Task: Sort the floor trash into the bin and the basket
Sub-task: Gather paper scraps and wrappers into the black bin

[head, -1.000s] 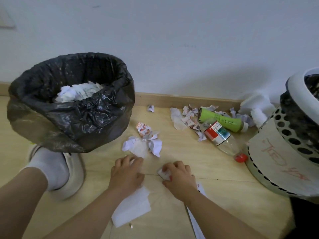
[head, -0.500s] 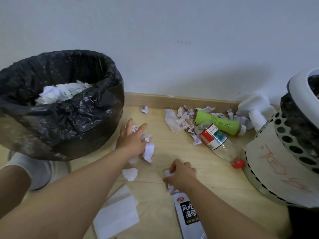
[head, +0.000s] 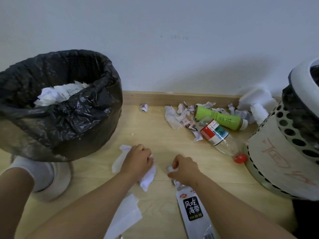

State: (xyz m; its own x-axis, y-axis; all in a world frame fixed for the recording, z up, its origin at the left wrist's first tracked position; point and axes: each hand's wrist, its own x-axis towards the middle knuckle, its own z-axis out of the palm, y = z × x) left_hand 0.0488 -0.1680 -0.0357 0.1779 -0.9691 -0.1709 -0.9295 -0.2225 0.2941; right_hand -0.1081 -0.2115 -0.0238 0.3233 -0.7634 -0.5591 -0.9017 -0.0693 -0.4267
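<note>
My left hand [head: 138, 160] grips crumpled white tissue [head: 146, 178] low over the floor, just right of the black-bagged bin [head: 72, 121]. My right hand [head: 185, 167] pinches a small white scrap [head: 170, 169] and the top of a silver snack wrapper [head: 193, 211] that trails toward me. The bin holds crumpled paper [head: 58, 93]. The white perforated basket [head: 283, 152] with a black liner stands at the right. A green bottle [head: 219, 118] and a clear red-capped bottle [head: 219, 137] lie among paper scraps [head: 179, 116] by the baseboard.
A flat white tissue [head: 126, 214] lies under my left forearm. One small scrap [head: 143, 107] sits near the baseboard, and white wads [head: 257, 106] lie beside the basket. My socked foot in a white slipper [head: 51, 176] is under the bin's edge. The wall is close behind.
My left hand pulled back from the scraps near the bin, now gripping tissue close to my right hand. The right hand stays on the wrapper and scrap.
</note>
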